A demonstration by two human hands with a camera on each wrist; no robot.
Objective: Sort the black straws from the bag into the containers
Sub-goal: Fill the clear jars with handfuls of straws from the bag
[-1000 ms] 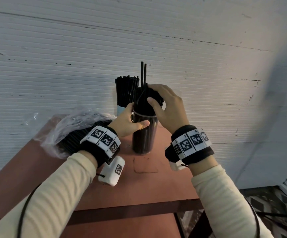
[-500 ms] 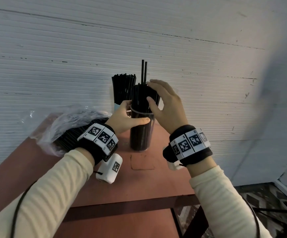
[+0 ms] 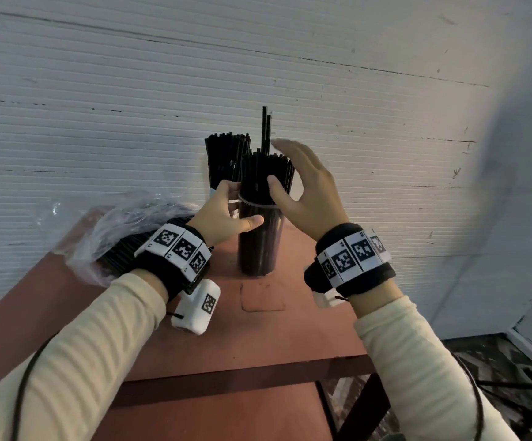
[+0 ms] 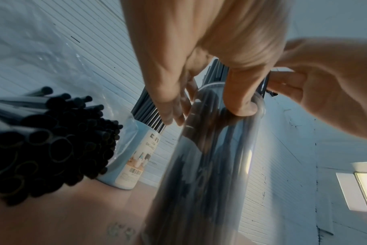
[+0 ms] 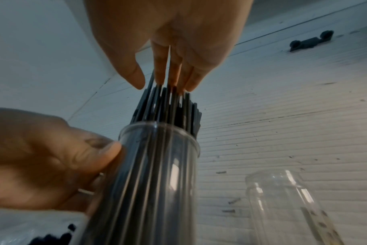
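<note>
A clear cylindrical container (image 3: 259, 246) packed with black straws (image 3: 266, 173) stands on the red-brown table (image 3: 290, 338). My left hand (image 3: 239, 206) grips it just under the rim, thumb in front (image 4: 205, 111). My right hand (image 3: 282, 163) hovers at the top of the bundle with straight fingers; in the right wrist view its fingertips (image 5: 174, 81) touch the straw tops. Two straws (image 3: 266, 128) stick up above the rest. A crumpled clear bag (image 3: 124, 230) holding more black straws (image 4: 52, 140) lies to the left.
A light blue container (image 4: 134, 157) filled with straws (image 3: 226, 157) stands behind, against the white ribbed wall. An empty clear container (image 5: 293, 207) stands to the right of my right hand. The table's front edge (image 3: 242, 377) is near; floor lies to the right.
My right hand has uncurled from over the straw tops, its fingers now straighter and lifted. The left hand keeps its grip on the clear container.
</note>
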